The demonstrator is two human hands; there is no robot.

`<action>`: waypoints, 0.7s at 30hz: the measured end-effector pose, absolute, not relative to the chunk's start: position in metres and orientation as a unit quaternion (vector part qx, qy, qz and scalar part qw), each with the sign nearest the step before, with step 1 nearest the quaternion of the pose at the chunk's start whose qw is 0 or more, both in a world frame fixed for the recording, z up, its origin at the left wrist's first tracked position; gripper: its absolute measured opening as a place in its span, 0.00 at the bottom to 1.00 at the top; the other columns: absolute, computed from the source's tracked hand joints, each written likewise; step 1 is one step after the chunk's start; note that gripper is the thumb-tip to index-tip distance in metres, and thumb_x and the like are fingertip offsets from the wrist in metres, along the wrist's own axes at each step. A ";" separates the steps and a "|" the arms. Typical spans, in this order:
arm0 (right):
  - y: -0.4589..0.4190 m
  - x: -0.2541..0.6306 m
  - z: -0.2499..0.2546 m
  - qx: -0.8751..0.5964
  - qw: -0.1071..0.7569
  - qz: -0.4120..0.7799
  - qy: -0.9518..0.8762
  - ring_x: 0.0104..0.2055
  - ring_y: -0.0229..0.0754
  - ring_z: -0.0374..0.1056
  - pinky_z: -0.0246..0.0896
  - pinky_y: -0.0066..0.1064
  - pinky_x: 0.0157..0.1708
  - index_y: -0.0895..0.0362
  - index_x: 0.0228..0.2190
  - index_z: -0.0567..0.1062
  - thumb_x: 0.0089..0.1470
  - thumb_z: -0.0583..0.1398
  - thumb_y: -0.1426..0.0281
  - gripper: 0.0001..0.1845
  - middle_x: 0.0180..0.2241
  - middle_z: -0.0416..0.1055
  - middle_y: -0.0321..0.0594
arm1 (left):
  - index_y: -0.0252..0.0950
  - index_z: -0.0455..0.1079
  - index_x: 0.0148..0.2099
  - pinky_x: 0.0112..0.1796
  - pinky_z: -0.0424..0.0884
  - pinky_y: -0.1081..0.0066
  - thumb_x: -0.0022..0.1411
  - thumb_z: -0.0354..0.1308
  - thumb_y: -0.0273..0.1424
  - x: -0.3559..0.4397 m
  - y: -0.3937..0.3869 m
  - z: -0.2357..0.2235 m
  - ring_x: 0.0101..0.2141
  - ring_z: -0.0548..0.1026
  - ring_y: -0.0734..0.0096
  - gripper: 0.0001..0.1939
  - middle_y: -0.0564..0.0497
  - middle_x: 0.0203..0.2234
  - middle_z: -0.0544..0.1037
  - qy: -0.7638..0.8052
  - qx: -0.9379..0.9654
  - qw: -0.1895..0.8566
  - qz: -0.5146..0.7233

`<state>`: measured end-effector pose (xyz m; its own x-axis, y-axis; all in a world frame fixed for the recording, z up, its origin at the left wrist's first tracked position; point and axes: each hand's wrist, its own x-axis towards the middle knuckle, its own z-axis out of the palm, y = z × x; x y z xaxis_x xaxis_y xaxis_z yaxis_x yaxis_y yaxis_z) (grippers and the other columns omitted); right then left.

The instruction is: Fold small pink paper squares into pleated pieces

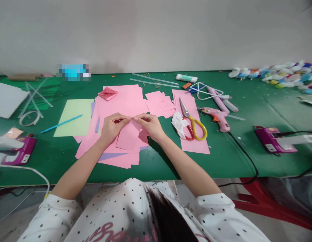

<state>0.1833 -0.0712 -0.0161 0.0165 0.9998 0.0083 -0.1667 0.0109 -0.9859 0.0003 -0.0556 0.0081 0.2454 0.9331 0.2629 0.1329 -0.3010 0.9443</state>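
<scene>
Hands: L hand and R hand both pinch the top edge of a small pink paper sheet btw thumb & index, fingertips v. close together; whether they touch, can't tell. Sheet hangs toward the wearer, over the pink paper pile, mid worktop.

Step in hand, my read: lining up or creasing that top edge. Next move calls for both pinches level, edge kept straight, light pressure so the sheet doesn't skew.

Counts, clock centred on the held sheet, 12 = far side:
- 11: 1 folded pink piece, on the pile.
- 9–10: 1 light-green sheet w/ 1 blue pencil across it.
- 9: 1 tape roll.
- 1: 2 clear glue sticks.
- 2: small pink pieces, several, overlapped, no exact no.; farther out, 1 glue tube.
- approx 3: 1 pr scissors, blades up-left, w/ 1 white tissue wad by the handles; beyond, 1 pink glue gun.
- 2–3, far: heap of bottle caps, too many to count.
- Purple power strips: 2, one at 8–9, one at 3.
</scene>
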 end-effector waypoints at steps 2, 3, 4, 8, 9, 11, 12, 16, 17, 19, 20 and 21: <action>-0.072 0.183 -0.015 -0.454 0.550 0.530 -0.458 0.30 0.38 0.73 0.69 0.31 0.33 0.54 0.27 0.83 0.40 0.72 0.54 0.17 0.29 0.80 0.37 | 0.40 0.83 0.36 0.37 0.71 0.67 0.56 0.69 0.39 0.000 -0.056 0.008 0.35 0.78 0.66 0.09 0.48 0.32 0.82 0.406 0.659 0.437 0.459; -0.072 0.183 -0.015 -0.453 0.551 0.527 -0.461 0.31 0.38 0.73 0.69 0.32 0.34 0.54 0.27 0.83 0.40 0.72 0.54 0.17 0.30 0.81 0.38 | 0.40 0.83 0.36 0.37 0.71 0.67 0.55 0.69 0.39 0.000 -0.056 0.008 0.35 0.78 0.66 0.09 0.48 0.32 0.82 0.407 0.657 0.439 0.458; -0.072 0.183 -0.014 -0.454 0.552 0.522 -0.465 0.31 0.39 0.74 0.70 0.32 0.35 0.54 0.27 0.83 0.40 0.72 0.54 0.17 0.30 0.81 0.38 | 0.39 0.83 0.36 0.37 0.72 0.67 0.55 0.69 0.39 0.000 -0.056 0.008 0.35 0.78 0.66 0.09 0.48 0.32 0.82 0.407 0.656 0.442 0.457; -0.073 0.181 -0.012 -0.457 0.559 0.505 -0.474 0.32 0.40 0.74 0.70 0.33 0.36 0.54 0.27 0.82 0.41 0.72 0.55 0.17 0.30 0.81 0.39 | 0.40 0.83 0.36 0.38 0.72 0.66 0.55 0.69 0.39 0.000 -0.056 0.008 0.35 0.78 0.65 0.09 0.48 0.32 0.82 0.406 0.651 0.449 0.459; -0.073 0.181 -0.011 -0.456 0.560 0.502 -0.476 0.32 0.40 0.74 0.70 0.33 0.36 0.54 0.27 0.82 0.41 0.72 0.55 0.16 0.30 0.81 0.38 | 0.40 0.83 0.36 0.38 0.72 0.66 0.55 0.69 0.39 0.001 -0.056 0.008 0.35 0.78 0.65 0.09 0.48 0.32 0.82 0.407 0.650 0.449 0.459; -0.073 0.181 -0.010 -0.454 0.563 0.497 -0.479 0.32 0.40 0.74 0.70 0.33 0.36 0.54 0.26 0.82 0.41 0.72 0.55 0.16 0.29 0.81 0.38 | 0.39 0.82 0.35 0.38 0.72 0.66 0.55 0.69 0.39 0.001 -0.056 0.008 0.35 0.78 0.65 0.09 0.48 0.32 0.82 0.409 0.647 0.452 0.459; -0.073 0.180 -0.010 -0.453 0.566 0.493 -0.481 0.32 0.39 0.74 0.70 0.33 0.36 0.54 0.26 0.82 0.42 0.72 0.55 0.15 0.29 0.81 0.38 | 0.39 0.82 0.35 0.38 0.72 0.66 0.55 0.69 0.39 0.002 -0.056 0.008 0.35 0.78 0.65 0.10 0.48 0.32 0.82 0.411 0.645 0.452 0.458; -0.073 0.179 -0.012 -0.456 0.578 0.477 -0.480 0.31 0.39 0.73 0.69 0.33 0.35 0.54 0.26 0.82 0.41 0.72 0.56 0.15 0.29 0.80 0.38 | 0.36 0.81 0.34 0.36 0.71 0.68 0.54 0.69 0.40 0.002 -0.055 0.007 0.33 0.77 0.67 0.12 0.47 0.32 0.82 0.421 0.643 0.450 0.454; -0.073 0.179 -0.012 -0.459 0.577 0.476 -0.480 0.31 0.39 0.73 0.69 0.33 0.35 0.54 0.26 0.82 0.41 0.72 0.56 0.15 0.29 0.80 0.38 | 0.36 0.81 0.34 0.35 0.71 0.68 0.54 0.69 0.40 0.002 -0.055 0.006 0.33 0.77 0.67 0.12 0.47 0.31 0.82 0.420 0.644 0.452 0.451; -0.073 0.178 -0.014 -0.462 0.572 0.477 -0.481 0.31 0.39 0.72 0.68 0.33 0.34 0.55 0.25 0.82 0.41 0.72 0.56 0.15 0.28 0.80 0.38 | 0.35 0.80 0.34 0.34 0.71 0.69 0.54 0.69 0.40 0.002 -0.054 0.006 0.32 0.76 0.68 0.13 0.48 0.31 0.82 0.417 0.648 0.456 0.445; -0.073 0.178 -0.015 -0.463 0.569 0.478 -0.484 0.30 0.39 0.72 0.68 0.33 0.34 0.55 0.25 0.82 0.41 0.72 0.56 0.15 0.28 0.80 0.38 | 0.35 0.79 0.34 0.34 0.71 0.69 0.54 0.69 0.40 0.002 -0.054 0.005 0.32 0.76 0.68 0.13 0.48 0.31 0.82 0.416 0.651 0.456 0.442; -0.073 0.178 -0.015 -0.462 0.566 0.479 -0.487 0.30 0.39 0.72 0.68 0.33 0.34 0.55 0.26 0.82 0.41 0.72 0.56 0.15 0.28 0.80 0.38 | 0.35 0.79 0.33 0.34 0.70 0.70 0.54 0.69 0.40 0.002 -0.054 0.005 0.32 0.76 0.69 0.13 0.48 0.31 0.81 0.416 0.654 0.454 0.440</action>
<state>0.1779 -0.0726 -0.0151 0.0670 0.9918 0.1088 -0.0912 0.1146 -0.9892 0.0016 -0.0536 0.0052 0.2662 0.9435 0.1974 0.1450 -0.2417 0.9595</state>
